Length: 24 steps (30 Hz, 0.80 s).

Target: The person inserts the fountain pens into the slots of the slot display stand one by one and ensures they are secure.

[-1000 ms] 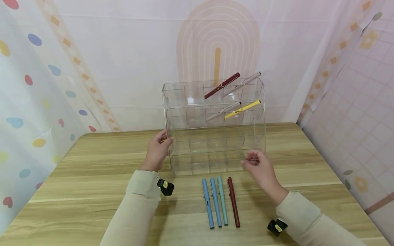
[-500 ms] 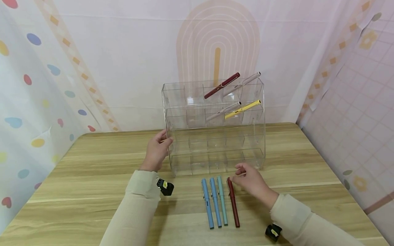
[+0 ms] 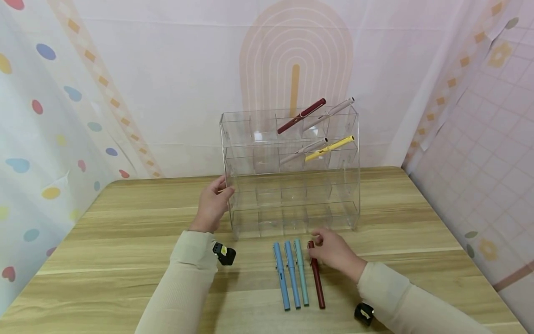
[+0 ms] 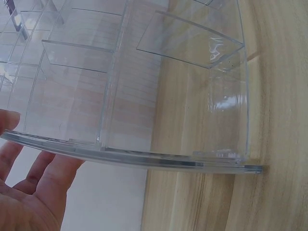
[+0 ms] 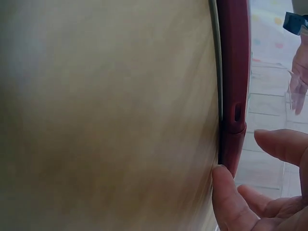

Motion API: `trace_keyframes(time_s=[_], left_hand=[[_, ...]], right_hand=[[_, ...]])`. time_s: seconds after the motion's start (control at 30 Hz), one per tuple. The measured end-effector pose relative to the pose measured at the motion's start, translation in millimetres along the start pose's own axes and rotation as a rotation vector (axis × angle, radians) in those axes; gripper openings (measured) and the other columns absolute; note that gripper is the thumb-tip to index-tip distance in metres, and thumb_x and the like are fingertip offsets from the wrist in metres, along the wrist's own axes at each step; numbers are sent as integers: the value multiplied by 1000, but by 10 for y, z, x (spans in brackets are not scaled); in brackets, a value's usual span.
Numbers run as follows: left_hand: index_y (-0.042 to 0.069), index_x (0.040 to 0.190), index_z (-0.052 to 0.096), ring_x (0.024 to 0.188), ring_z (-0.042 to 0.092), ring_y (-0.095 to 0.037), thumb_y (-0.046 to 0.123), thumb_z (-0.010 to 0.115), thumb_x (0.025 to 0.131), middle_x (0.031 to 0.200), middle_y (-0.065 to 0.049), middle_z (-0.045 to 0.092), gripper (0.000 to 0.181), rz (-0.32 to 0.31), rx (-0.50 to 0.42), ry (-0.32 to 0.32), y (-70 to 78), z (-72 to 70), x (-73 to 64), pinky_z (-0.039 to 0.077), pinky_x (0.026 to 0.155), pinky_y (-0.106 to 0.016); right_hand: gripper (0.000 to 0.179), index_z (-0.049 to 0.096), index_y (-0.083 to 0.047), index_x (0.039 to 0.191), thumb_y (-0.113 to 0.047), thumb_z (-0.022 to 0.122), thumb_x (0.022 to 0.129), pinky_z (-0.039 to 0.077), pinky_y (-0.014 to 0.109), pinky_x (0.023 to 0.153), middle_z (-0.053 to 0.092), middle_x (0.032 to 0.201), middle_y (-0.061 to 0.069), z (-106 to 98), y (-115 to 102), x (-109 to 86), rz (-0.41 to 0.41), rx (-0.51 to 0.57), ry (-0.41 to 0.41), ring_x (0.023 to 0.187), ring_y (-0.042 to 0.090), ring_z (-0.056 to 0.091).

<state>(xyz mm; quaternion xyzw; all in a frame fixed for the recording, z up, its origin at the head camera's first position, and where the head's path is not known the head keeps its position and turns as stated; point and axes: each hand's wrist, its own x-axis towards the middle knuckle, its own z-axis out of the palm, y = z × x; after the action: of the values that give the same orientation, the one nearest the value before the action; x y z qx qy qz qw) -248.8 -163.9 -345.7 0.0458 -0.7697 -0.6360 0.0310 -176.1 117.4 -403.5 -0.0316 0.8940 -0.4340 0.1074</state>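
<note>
A clear acrylic pen rack (image 3: 292, 185) with tiered compartments stands on the table. My left hand (image 3: 213, 202) holds its left side panel, thumb inside and fingers outside, as the left wrist view also shows. My right hand (image 3: 333, 249) is at the upper end of a dark red pen (image 3: 318, 283) lying on the table. In the right wrist view the fingertips stand apart on either side of that red pen (image 5: 234, 72), one close against it; whether it touches is hard to tell. Left of it lie a teal pen (image 3: 302, 278) and two blue pens (image 3: 282, 278) (image 3: 293, 278).
In the rack's top tier lean a maroon pen (image 3: 301, 116) and a pale pinkish-grey pen (image 3: 329, 113). Another greyish pen (image 3: 303, 151) and a yellow pen (image 3: 329, 148) lean in the tier below. A patterned curtain (image 3: 183, 93) hangs behind the wooden table (image 3: 146, 222).
My right hand has moved from the rack's lower right corner, down and left to the red pen. My left hand, the rack and the pens have stayed in place.
</note>
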Motion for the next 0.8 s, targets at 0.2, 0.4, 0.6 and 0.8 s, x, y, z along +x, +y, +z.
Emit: trace_keyframes(time_s=[0.2, 0.4, 0.6, 0.8], left_hand=[[14, 147, 42, 101, 49, -21, 11, 49, 98, 128, -15, 51, 50, 8, -4, -1, -6, 0, 3, 46, 70, -25], [14, 147, 42, 100, 49, -20, 10, 49, 98, 129, -16, 50, 50, 9, -4, -2, -5, 1, 3, 46, 69, -25], [14, 148, 41, 102, 49, -21, 12, 49, 98, 134, -19, 48, 50, 4, -8, -7, 5, -3, -2, 46, 72, -27], [14, 148, 40, 109, 49, -25, 12, 49, 98, 133, -17, 48, 51, 0, -5, -11, 4, -5, 1, 48, 80, -34]], right_hand=[[51, 56, 8, 124, -7, 74, 78, 45, 32, 64, 59, 96, 12, 19, -22, 26, -24, -66, -13, 75, 19, 51], [49, 58, 9, 121, -6, 76, 77, 46, 30, 60, 59, 90, 10, 45, -10, 62, -14, -78, -24, 69, 18, 53], [44, 61, 10, 116, -2, 76, 77, 47, 28, 57, 59, 80, 6, 50, -23, 77, -25, -86, -40, 65, 15, 54], [27, 65, 5, 101, 1, 75, 77, 47, 26, 51, 60, 75, 5, 50, -56, 75, -16, -62, -58, 59, 14, 55]])
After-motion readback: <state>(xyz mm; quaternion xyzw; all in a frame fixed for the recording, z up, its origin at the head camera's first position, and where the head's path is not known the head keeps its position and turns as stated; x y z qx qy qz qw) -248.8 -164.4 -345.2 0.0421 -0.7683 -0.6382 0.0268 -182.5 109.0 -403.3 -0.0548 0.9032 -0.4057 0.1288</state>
